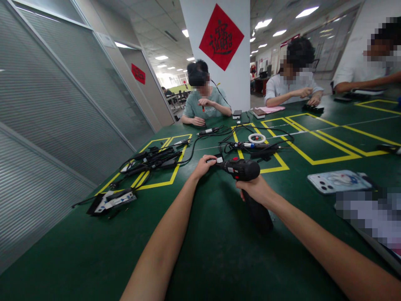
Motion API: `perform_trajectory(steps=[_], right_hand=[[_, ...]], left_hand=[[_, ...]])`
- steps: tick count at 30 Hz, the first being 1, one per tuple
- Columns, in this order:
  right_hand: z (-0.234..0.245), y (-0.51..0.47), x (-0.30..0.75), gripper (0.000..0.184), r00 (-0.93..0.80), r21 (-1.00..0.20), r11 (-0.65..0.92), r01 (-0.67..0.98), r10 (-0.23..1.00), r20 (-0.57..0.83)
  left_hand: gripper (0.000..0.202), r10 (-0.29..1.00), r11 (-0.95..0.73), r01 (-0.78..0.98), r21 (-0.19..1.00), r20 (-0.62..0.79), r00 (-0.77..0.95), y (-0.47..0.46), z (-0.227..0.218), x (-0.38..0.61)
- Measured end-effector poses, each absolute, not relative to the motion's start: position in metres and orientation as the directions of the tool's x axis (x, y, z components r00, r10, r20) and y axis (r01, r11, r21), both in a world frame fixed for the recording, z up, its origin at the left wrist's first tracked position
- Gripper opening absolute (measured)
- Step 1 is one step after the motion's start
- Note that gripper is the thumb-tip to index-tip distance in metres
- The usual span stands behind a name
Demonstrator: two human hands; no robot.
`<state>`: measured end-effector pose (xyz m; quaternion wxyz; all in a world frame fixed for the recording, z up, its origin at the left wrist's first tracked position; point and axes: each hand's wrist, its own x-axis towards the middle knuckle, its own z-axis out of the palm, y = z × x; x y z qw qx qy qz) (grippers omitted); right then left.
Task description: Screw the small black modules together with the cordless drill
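Note:
My right hand (pixel 257 190) is wrapped round the grip of a black cordless drill (pixel 242 168) with red buttons. The drill lies level and its nose points left, up to a small black piece with a white label (pixel 219 159). At that piece, my left hand (pixel 203 165) has its fingers closed on the near edge, right beside the drill's tip. What the tip touches is too small to make out. The drill's battery end hangs below my right hand, close to the green table (pixel 216 234).
Black cables and adapters (pixel 156 161) lie heaped at left, near a torn packet (pixel 112 200). Beyond the drill are an electric screwdriver (pixel 250 146) and a white tape roll (pixel 257 138). A phone (pixel 340 182) lies right. Several people sit across the table, their hands at small parts.

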<state>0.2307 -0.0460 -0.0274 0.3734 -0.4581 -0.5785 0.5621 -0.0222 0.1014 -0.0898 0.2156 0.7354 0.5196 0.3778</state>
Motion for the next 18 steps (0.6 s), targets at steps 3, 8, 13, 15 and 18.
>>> perform_trajectory(steps=[3, 8, 13, 15, 18], right_hand=[[-0.0287, -0.0453, 0.2304, 0.006, -0.302, -0.993, -0.049, 0.11, 0.95, -0.08], [-0.0296, -0.045, 0.2304, 0.005, -0.309, -0.993, -0.041, 0.109, 0.948, -0.073], [-0.0292, -0.0453, 0.2302, 0.001, -0.313, -0.995, -0.042, 0.095, 0.947, -0.07], [-0.0291, -0.0451, 0.2299, 0.001, -0.313, -0.994, -0.036, 0.101, 0.948, -0.066], [-0.0292, -0.0444, 0.2296, 0.003, -0.311, -0.992, -0.028, 0.12, 0.948, -0.065]], left_hand=[[0.025, 0.929, -0.361, 0.603, 0.711, 0.328, 0.17, 0.1012, -0.0901, -0.0219], [0.025, 0.928, -0.365, 0.601, 0.712, 0.33, 0.172, 0.1008, -0.0897, -0.0218], [0.025, 0.926, -0.37, 0.598, 0.711, 0.336, 0.173, 0.1006, -0.0898, -0.0219], [0.024, 0.927, -0.366, 0.599, 0.712, 0.335, 0.169, 0.1006, -0.09, -0.0217], [0.025, 0.927, -0.364, 0.6, 0.712, 0.336, 0.164, 0.1007, -0.0902, -0.0215]])
